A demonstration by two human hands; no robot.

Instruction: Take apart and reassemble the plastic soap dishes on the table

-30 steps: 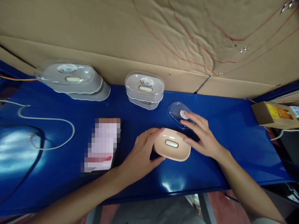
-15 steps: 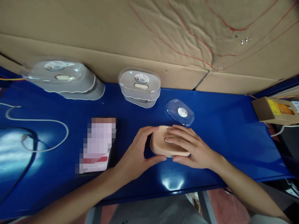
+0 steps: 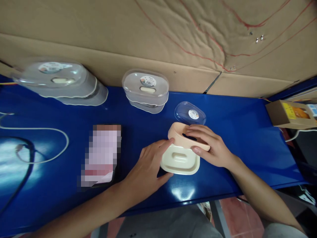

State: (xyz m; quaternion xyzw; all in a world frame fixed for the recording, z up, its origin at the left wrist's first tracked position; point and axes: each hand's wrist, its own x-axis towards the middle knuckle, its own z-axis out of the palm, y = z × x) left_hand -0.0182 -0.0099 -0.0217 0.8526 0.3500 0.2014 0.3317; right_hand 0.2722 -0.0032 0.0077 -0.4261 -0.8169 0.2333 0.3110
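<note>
My right hand grips the right side of a peach-coloured oval shell, which is tilted and has an opening in its middle. Directly below the shell lies a cream oval piece with a raised bar at its centre. My left hand is at the left edge of the cream piece, thumb and fingers on either side of it, one fingertip near the shell. Just behind the shell a clear oval lid with a round sticker rests on the blue table.
Clear-lidded containers stand near the cardboard wall, with a larger stack to their left. A phone lies left of my hands. White and black cables cross the far left. A cardboard box is at right.
The peach shell has lifted and tilted away with my right hand, and the cream piece beneath it now shows. My left hand has shifted slightly down beside the cream piece.
</note>
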